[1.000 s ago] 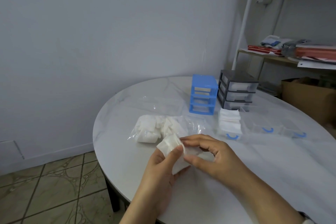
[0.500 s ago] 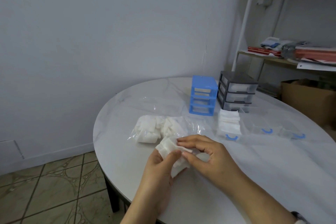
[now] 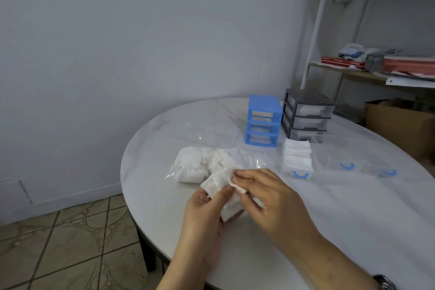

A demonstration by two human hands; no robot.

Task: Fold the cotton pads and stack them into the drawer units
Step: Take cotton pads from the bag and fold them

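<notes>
Both hands are holding a soft white pad [image 3: 217, 183] above the table [image 3: 353, 219]. The left hand [image 3: 207, 209] is gripping it from below, and the right hand [image 3: 270, 198] is pinching its edge. The pad is floppy, so the fold might be slipping open before reaching the drawers [image 3: 263, 121]

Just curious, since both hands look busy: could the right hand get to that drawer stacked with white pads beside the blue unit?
Probably yes. The right hand pinches a cotton pad, but nothing stands between it and the pad-filled drawer just beyond.
</notes>
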